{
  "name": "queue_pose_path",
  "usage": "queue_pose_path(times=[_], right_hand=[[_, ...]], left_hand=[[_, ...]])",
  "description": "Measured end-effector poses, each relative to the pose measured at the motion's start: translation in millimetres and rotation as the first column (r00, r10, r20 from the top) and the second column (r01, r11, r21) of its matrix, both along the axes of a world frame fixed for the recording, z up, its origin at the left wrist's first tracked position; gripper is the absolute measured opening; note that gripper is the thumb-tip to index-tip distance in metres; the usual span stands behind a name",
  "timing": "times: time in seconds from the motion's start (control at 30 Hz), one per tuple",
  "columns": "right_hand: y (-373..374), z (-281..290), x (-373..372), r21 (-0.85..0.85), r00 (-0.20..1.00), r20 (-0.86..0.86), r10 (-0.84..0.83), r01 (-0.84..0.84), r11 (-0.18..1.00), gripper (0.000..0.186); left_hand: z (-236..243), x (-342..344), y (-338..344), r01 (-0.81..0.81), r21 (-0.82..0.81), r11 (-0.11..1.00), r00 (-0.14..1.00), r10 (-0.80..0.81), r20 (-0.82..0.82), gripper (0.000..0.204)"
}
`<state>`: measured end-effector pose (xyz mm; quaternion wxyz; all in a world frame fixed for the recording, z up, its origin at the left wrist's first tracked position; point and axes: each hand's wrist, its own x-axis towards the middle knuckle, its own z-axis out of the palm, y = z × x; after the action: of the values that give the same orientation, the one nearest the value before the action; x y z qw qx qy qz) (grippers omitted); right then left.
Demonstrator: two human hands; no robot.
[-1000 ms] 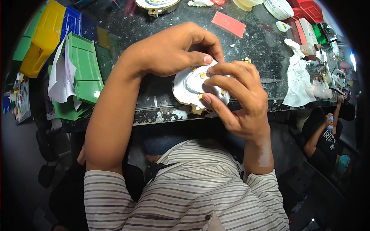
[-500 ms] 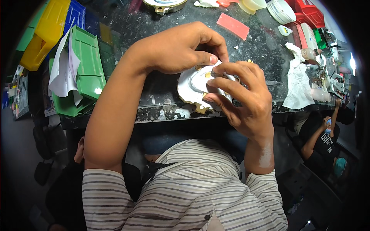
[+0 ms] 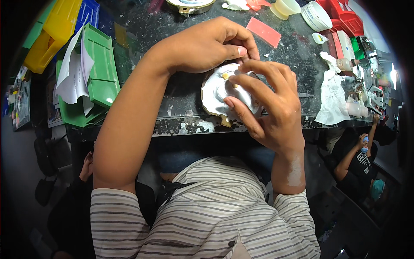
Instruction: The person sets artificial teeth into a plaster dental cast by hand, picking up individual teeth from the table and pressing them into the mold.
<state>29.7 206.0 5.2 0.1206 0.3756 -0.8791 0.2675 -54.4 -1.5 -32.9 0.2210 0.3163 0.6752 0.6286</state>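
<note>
A white plaster mould (image 3: pixel 211 95) with a raised middle, small yellow pieces (image 3: pixel 225 76) and a brass-coloured tab at its lower edge lies near the bench's front edge. My left hand (image 3: pixel 213 47) curls over its back, thumb and fingertips pinched at the rim; exactly what they grip there is partly hidden. My right hand (image 3: pixel 269 99) wraps over the right of the mould, thumb on the lower part of the raised middle, index and middle fingertips near the yellow pieces.
Green (image 3: pixel 99 64), yellow and blue trays with papers stand left. Behind are a pink slab (image 3: pixel 263 32), cups and another mould (image 3: pixel 189 4). Crumpled tissue (image 3: pixel 332 108), bottles and tools lie right. A co-worker (image 3: pixel 360 159) sits at lower right; another person's hand (image 3: pixel 86 166) shows at lower left.
My right thumb has moved up from the mould's lower edge onto the raised middle. Both hands and the mould appear slightly higher and farther right in the picture.
</note>
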Motion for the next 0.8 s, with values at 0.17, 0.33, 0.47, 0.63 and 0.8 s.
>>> queue_pose_path(times=[0.17,0.33,0.47,0.63,0.8], right_hand=[[-7,-1,-5,0.061,1.0,-0.009,0.018,-0.017,0.998,0.033],[-9,-2,-13,0.055,0.998,-0.043,0.044,-0.042,0.998,0.03],[-12,-1,-15,0.075,0.999,-0.022,0.044,-0.042,0.996,0.031],[-14,-2,-17,0.081,0.999,-0.027,0.043,-0.04,0.996,0.033],[-15,-1,-17,0.1,0.999,-0.013,0.044,-0.043,0.994,0.033]], left_hand=[[-1,0,0,-0.003,-0.043,0.999,0.999,0.001,-0.04,0.016],[0,1,2,-0.016,-0.074,0.997,0.999,0.013,-0.032,0.014],[1,2,1,-0.016,-0.056,0.998,0.999,0.014,-0.034,0.01],[0,2,2,-0.018,-0.081,0.997,1.0,0.016,-0.027,0.01],[-1,4,4,-0.058,0.009,0.998,0.998,0.058,-0.029,0.01]])
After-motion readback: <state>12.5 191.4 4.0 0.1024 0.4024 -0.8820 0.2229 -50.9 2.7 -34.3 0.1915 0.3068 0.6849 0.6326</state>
